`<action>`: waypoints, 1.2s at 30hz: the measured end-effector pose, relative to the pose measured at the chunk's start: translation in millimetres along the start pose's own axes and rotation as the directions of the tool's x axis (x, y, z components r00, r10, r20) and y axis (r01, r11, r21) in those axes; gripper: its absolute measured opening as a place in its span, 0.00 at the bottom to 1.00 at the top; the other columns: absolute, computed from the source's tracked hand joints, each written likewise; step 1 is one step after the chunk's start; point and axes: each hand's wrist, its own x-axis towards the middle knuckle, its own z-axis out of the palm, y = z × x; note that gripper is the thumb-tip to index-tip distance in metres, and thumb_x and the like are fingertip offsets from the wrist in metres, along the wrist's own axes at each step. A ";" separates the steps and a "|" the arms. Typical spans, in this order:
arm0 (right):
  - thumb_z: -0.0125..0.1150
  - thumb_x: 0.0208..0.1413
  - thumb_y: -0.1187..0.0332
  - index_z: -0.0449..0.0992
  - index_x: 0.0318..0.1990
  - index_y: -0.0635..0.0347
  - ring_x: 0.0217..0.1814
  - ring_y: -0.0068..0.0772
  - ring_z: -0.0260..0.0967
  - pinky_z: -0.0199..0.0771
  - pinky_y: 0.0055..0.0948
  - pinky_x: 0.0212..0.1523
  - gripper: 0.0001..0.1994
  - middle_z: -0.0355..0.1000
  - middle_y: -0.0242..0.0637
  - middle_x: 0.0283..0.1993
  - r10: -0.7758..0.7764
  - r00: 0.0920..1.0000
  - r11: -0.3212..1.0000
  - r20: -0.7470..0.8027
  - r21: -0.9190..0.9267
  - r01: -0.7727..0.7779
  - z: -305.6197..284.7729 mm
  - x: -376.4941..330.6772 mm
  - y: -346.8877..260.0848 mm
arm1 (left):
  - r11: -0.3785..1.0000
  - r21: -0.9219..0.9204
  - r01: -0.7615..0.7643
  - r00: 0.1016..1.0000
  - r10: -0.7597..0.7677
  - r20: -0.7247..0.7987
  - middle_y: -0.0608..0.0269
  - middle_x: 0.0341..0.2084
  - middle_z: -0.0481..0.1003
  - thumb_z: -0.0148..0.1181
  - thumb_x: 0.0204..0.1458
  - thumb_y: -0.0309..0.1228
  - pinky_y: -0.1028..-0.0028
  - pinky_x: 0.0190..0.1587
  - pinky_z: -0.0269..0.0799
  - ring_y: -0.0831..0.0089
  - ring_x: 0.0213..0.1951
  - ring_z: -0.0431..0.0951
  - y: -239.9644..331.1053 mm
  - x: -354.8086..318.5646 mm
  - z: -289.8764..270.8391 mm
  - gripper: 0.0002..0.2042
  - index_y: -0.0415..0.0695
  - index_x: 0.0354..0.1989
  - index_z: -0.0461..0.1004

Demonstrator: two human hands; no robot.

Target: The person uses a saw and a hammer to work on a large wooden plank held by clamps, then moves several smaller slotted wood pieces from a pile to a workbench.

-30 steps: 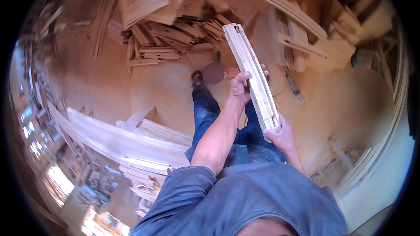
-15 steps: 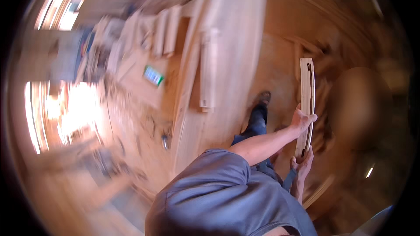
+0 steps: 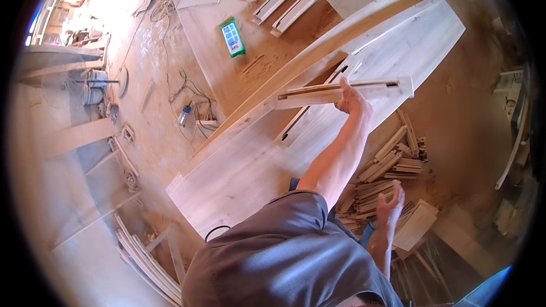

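Left of the big pale wooden panel (image 3: 364,74) lies a green rectangular packet (image 3: 232,37) on dusty boards. Above the panel, the left hand (image 3: 351,98) grips a long slotted pale wood frame piece (image 3: 341,92); keep it level when lowering. The right hand (image 3: 390,204) hangs spread, empty, above stacked rough offcuts (image 3: 392,159).

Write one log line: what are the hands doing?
left hand: holds slotted wooden piece over workbench | right hand: open, empty
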 end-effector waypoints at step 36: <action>0.61 0.47 0.73 0.71 0.60 0.62 0.54 0.49 0.74 0.76 0.40 0.55 0.28 0.73 0.53 0.55 0.208 0.869 0.937 0.448 0.162 -0.308 56.6 -67.0 72.9 | 0.938 0.346 -0.001 0.972 0.083 -0.220 0.43 0.47 0.77 0.74 0.41 0.47 0.65 0.47 0.79 0.54 0.42 0.81 -112.6 1.8 -78.6 0.42 0.32 0.58 0.61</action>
